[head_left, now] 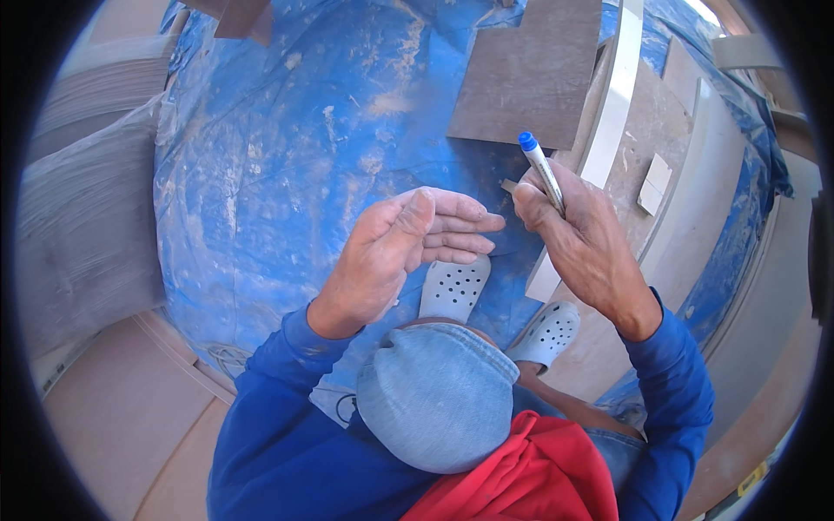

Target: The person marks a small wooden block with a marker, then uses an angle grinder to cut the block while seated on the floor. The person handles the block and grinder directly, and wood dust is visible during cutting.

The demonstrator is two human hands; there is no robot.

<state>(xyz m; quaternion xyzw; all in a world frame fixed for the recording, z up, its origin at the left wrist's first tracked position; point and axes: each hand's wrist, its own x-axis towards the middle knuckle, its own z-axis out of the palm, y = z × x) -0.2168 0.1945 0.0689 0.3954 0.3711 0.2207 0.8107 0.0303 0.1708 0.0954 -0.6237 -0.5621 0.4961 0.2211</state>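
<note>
In my right hand (578, 239) is a white marker pen (544, 174), its blue cap pointing up and away from me. A small pale tip (509, 186) sticks out past my curled fingers; what it belongs to is hidden. My left hand (391, 252) holds nothing, its dusty fingers stretched toward the right hand with a small gap between the two. Beyond the right hand lies a brown wooden board (526, 82) with a notched corner.
A dusty blue tarp (278, 156) covers the ground ahead. Long pale strips (615, 95) and wider boards (695, 191) lie at the right, with a small light offcut (654, 184) on them. Plastic-wrapped stacks (95, 226) stand at the left. My grey clogs (456, 286) are below my hands.
</note>
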